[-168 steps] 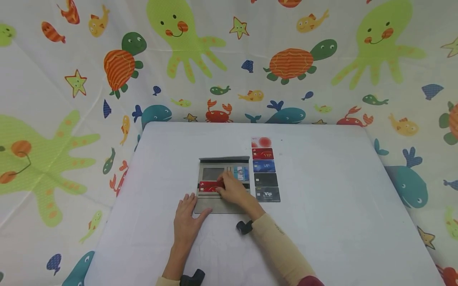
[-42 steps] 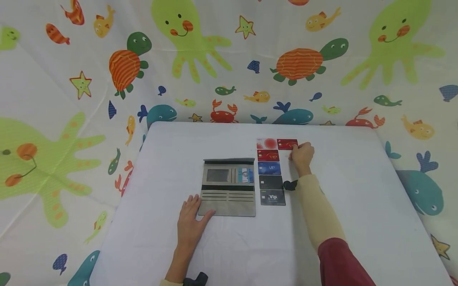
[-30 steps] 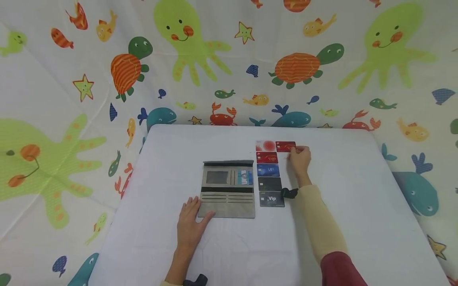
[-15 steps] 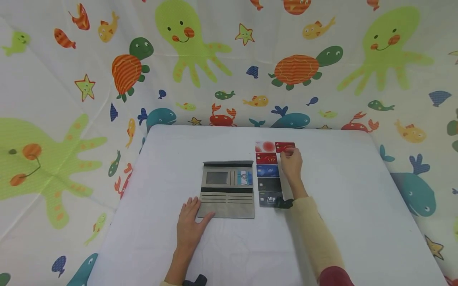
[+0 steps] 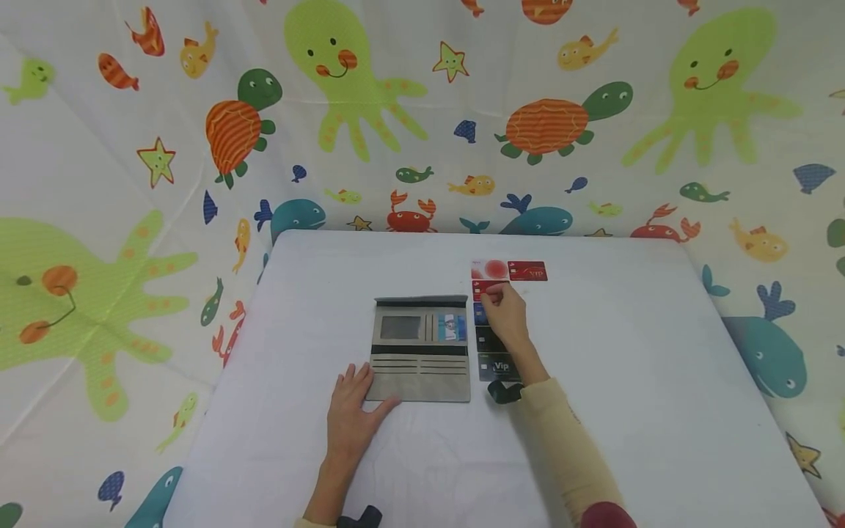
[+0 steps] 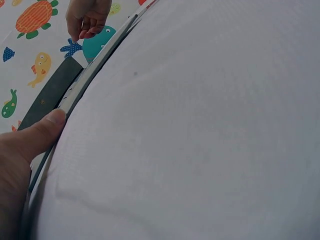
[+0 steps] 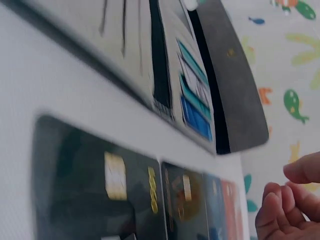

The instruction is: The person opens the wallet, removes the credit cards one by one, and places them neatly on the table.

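An open grey wallet [image 5: 419, 387] lies on the white table with a blue-and-white card [image 5: 452, 328] in its upper right pocket. My left hand [image 5: 351, 414] rests at its lower left corner, fingers extended and thumb [image 6: 47, 132] along the near edge. Right of the wallet runs a column of cards, with a red VIP card [image 5: 528, 271] beside the top white-and-red card [image 5: 490, 270]. My right hand [image 5: 510, 317] hovers over the column, partly hiding another red card [image 5: 480, 291] and a blue card [image 5: 480, 315]. Its fingers [image 7: 272, 210] are loosely curled, with nothing between them.
Lower in the column lie a black card [image 5: 487, 340] and a dark Vip card [image 5: 491, 367]. Black wrist cameras [image 5: 505, 392] sit on both wrists. A cloth with sea animals [image 5: 409, 95] hangs behind the table [image 5: 627, 330].
Earlier my right hand pulled the red VIP card from the wallet's lower slot and laid it top right. It has since let go and moved left and nearer. My left hand stays put.
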`<state>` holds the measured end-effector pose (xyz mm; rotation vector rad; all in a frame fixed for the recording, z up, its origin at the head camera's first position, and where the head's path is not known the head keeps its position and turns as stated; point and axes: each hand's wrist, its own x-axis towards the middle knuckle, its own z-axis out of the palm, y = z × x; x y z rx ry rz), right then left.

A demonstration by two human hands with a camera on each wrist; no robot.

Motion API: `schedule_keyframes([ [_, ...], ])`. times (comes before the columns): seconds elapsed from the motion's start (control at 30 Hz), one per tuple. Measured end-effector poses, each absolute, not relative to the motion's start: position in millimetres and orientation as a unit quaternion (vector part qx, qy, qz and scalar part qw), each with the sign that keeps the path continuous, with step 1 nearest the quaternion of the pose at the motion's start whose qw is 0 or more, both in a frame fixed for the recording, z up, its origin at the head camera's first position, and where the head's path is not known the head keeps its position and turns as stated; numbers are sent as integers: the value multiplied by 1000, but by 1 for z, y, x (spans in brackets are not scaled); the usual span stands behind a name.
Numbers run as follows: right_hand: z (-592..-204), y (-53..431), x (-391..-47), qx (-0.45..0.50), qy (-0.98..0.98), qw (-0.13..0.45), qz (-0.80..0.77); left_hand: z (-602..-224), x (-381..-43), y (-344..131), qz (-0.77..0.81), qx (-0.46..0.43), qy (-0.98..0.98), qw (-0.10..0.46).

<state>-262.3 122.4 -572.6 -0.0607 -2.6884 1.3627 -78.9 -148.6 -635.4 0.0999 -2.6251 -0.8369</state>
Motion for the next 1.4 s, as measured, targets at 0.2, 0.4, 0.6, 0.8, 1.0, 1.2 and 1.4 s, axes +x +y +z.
schedule_keyframes([
  [0.2,-573,105,-254,25,-895,29,444,-636,-79,-149,-288,27,-933,212],
  [0.4,-575,90,-247,78,-894,-15,441,-636,-78,-148,-284,34,-938,198],
  [0.6,-577,76,-244,100,-897,-58,427,-636,-78,-147,-288,28,-936,202],
  [0.8,-577,67,-243,101,-903,-75,412,-636,-79,-148,-289,25,-936,201],
  [1.0,-575,62,-246,94,-914,-100,382,-636,-79,-149,-288,28,-935,204],
  [1.2,-572,61,-251,92,-918,-122,366,-636,-79,-149,-289,24,-934,208],
  [1.4,-572,59,-253,83,-921,-137,356,-636,-78,-149,-289,30,-936,197],
])
